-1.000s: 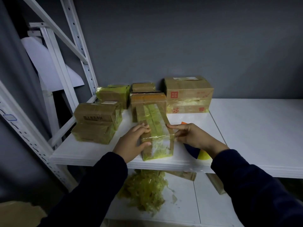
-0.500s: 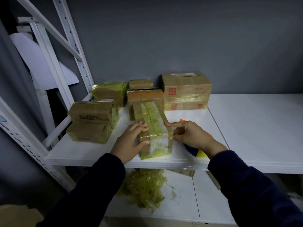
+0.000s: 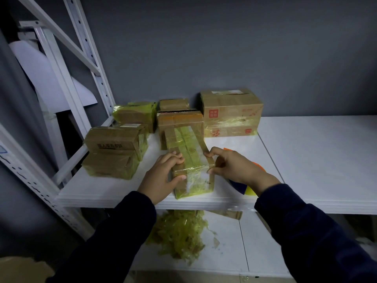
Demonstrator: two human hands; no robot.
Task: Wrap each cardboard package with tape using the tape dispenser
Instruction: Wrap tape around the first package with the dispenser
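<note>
A long narrow cardboard package (image 3: 189,152) wrapped in yellowish tape lies on the white shelf (image 3: 114,190), its near end at the shelf's front edge. My left hand (image 3: 163,176) grips its left side near that end, thumb on the end face. My right hand (image 3: 234,168) pinches its right top edge with fingertips. Under my right wrist lies the tape dispenser (image 3: 242,186), orange, blue and yellow, mostly hidden.
Taped boxes stand around: two stacked at left (image 3: 116,152), one at back left (image 3: 134,115), two behind the package (image 3: 179,119), a larger one at back right (image 3: 230,113). A heap of crumpled tape (image 3: 179,235) lies on the lower shelf. Rack posts (image 3: 89,64) rise at left.
Both hands keep their hold on the package; my right fingers have curled in closer to its top edge. The view has shifted slightly.
</note>
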